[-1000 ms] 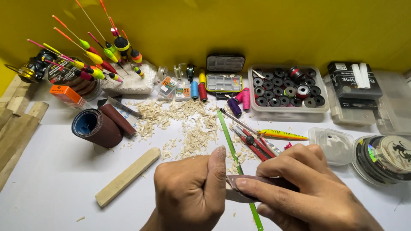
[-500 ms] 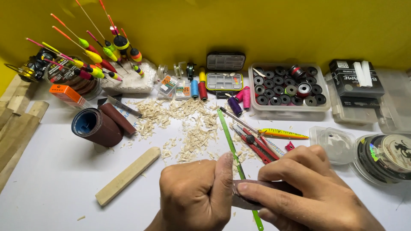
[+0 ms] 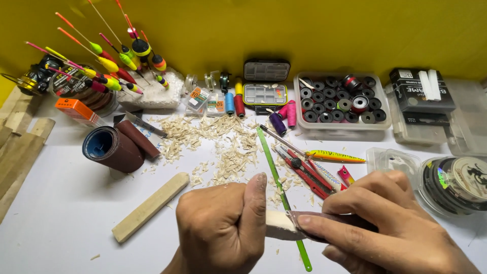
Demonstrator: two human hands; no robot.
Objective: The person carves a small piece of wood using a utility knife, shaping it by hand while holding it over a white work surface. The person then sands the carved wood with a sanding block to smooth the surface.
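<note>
A pale wooden piece (image 3: 276, 226) was gripped near the front of the white desk (image 3: 61, 213), the left hand (image 3: 223, 226) fisted around it, fingers clamped. A strip of brown sandpaper (image 3: 324, 226) was pressed onto it by the right hand (image 3: 390, 228), fingers together. Wood shavings (image 3: 223, 144) lay farther back

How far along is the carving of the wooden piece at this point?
Done: a pile of wood shavings lies on the table. In hand: left hand grips a pale wooden piece; right hand presses sandpaper on it. Left: a wooden stick lies untouched.
</note>
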